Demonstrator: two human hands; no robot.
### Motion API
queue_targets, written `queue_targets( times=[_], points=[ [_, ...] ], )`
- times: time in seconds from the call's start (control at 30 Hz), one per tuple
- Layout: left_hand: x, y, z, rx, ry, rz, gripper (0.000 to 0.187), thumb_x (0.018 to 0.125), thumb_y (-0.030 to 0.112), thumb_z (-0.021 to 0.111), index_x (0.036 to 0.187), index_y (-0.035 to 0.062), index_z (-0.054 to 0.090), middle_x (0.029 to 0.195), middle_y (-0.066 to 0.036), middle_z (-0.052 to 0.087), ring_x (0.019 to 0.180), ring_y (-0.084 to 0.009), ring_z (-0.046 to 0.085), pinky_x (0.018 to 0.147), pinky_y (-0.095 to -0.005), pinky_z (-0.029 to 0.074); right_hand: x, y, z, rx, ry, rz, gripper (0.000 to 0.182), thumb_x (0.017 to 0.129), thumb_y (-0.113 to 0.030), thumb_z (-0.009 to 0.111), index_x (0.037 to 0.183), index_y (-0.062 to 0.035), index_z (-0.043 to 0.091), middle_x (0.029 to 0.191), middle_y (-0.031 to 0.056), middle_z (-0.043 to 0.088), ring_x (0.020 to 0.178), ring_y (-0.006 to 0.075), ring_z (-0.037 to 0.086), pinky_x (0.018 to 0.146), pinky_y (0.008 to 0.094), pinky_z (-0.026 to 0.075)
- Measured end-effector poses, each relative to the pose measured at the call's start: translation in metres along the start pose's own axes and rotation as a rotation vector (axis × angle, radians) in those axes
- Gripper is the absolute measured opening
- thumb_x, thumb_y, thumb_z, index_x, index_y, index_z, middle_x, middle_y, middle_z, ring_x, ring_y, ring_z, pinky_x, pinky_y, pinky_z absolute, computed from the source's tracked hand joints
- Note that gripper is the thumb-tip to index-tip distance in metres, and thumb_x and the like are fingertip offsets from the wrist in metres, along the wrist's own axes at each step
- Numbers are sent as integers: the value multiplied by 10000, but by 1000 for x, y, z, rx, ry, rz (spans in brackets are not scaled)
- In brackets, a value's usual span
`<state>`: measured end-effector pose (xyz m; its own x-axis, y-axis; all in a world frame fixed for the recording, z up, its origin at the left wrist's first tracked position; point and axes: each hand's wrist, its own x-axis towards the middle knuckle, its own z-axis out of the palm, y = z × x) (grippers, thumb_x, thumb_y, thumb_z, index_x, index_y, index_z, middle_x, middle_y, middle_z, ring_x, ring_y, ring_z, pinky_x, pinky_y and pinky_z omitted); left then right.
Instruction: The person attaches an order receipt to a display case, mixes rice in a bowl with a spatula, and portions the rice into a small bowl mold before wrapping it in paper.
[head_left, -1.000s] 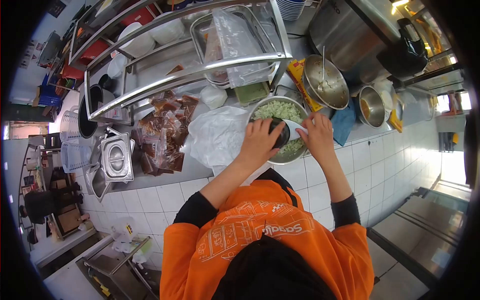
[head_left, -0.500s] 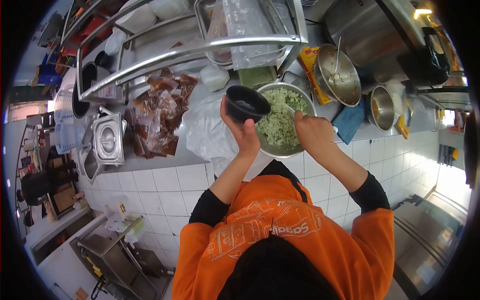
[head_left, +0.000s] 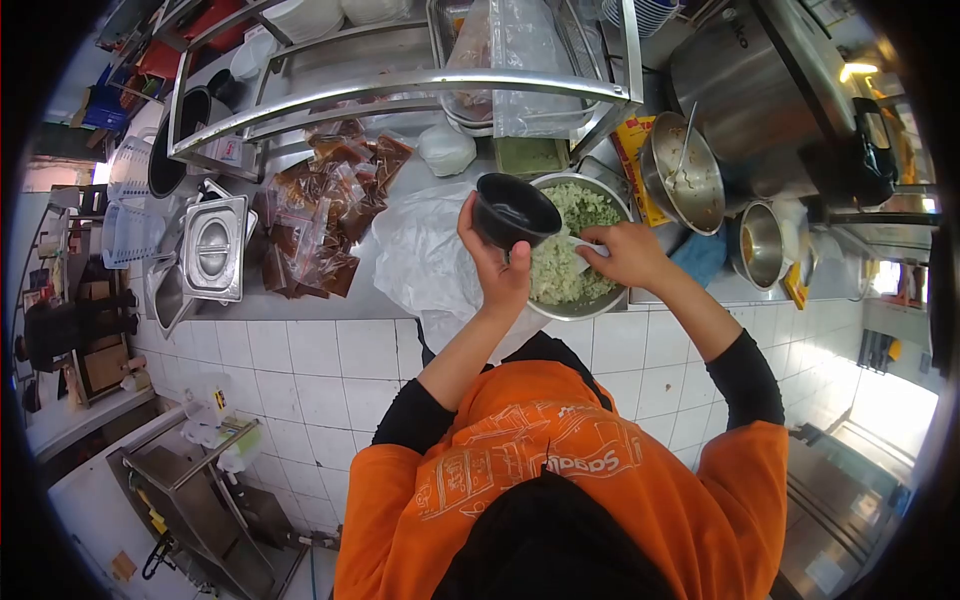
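Observation:
My left hand [head_left: 497, 275] is wrapped round a small black bowl [head_left: 515, 212], tilted over the left edge of a round metal mixing bowl [head_left: 568, 314]. No food shows inside the black bowl. A pale green, crumbly food like rice [head_left: 570, 275] fills much of the metal bowl, greener towards the back right. Over this food, my right hand [head_left: 630, 254] is closed on a white scoop or spoon [head_left: 580, 249], whose tip lies at the food near the bowl's middle. My fingers hide part of its handle.
A crumpled clear plastic bag [head_left: 425, 260] lies left of the mixing bowl, beside sachets of brown sauce [head_left: 325, 215]. A metal rack [head_left: 400, 82] stands behind. To the right are a metal bowl with a spoon [head_left: 690, 170], a smaller metal bowl [head_left: 762, 240] and a blue cloth [head_left: 700, 258].
My right hand has turned from a fist-like grip, and more of the white utensil now shows in its fingers. The black bowl stays in my left hand. The whole view has shifted slightly.

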<state>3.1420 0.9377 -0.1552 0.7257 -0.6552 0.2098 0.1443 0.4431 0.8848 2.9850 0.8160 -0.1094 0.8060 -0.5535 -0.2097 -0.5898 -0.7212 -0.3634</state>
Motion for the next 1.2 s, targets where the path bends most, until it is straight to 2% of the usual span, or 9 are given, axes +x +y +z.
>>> queue_targets(
  times=[0.17,0.27,0.3,0.43,0.53,0.63,0.73,0.83,1.2],
  points=[
    [10,16,-29,-28,-63,-6,1003,727,117,801,1456,69,114,1343,-134,347,1248,-253,406,1015,-382,404,-15,15,-24,70,60,-14,248,838,-351,635,913,-122,695,700,111,649,667,326,636,606,407,480],
    [14,56,-43,306,-251,-30,1005,702,122,815,1461,80,159,1344,-143,338,1233,-278,426,995,-407,429,-27,27,-36,101,133,13,241,833,-341,649,894,-112,693,696,112,644,657,323,636,600,400,475],
    [20,76,-46,764,-403,22,978,671,114,824,1453,83,238,1341,-169,328,1205,-329,455,994,-408,431,-31,30,-40,109,159,26,242,830,-339,655,891,-108,692,696,110,643,645,321,634,593,400,474],
    [15,76,-25,814,-694,-6,925,662,161,829,1423,72,311,1312,-204,375,1199,-372,455,998,-398,424,-40,15,-65,-5,183,85,224,835,-320,661,873,-99,668,679,110,638,581,298,627,550,386,474],
    [-1,57,7,654,-637,-119,928,658,192,834,1404,25,309,1305,-219,390,1211,-371,448,1001,-405,419,-48,-31,-76,-340,273,126,202,853,-297,650,883,-98,635,616,107,605,512,280,600,510,381,466],
    [-14,43,33,606,-406,-315,926,646,208,842,1376,-29,323,1295,-231,405,1203,-375,459,998,-398,419,-57,-67,-44,-775,322,42,148,776,-198,613,858,-82,572,636,1,551,552,152,578,493,302,439],
    [-10,33,35,732,-386,-216,929,634,213,850,1357,-65,336,1286,-240,423,1182,-383,479,986,-390,425,-60,-88,-36,-948,321,-46,223,742,-176,591,929,-56,566,687,-20,531,592,112,551,491,267,411],
    [-4,30,27,668,-433,-221,922,625,207,851,1371,-17,357,1284,-232,435,1175,-379,487,990,-389,424,-61,-80,-38,-801,234,-115,287,753,-131,596,1016,-18,575,739,11,575,640,154,602,514,299,444],
    [4,53,11,691,-593,-182,891,641,105,801,1395,40,330,1343,-179,367,1238,-377,431,1038,-403,394,-61,-68,-89,-321,204,-89,73,785,-114,594,814,-58,557,612,76,579,521,254,605,484,365,473]
  ],
)
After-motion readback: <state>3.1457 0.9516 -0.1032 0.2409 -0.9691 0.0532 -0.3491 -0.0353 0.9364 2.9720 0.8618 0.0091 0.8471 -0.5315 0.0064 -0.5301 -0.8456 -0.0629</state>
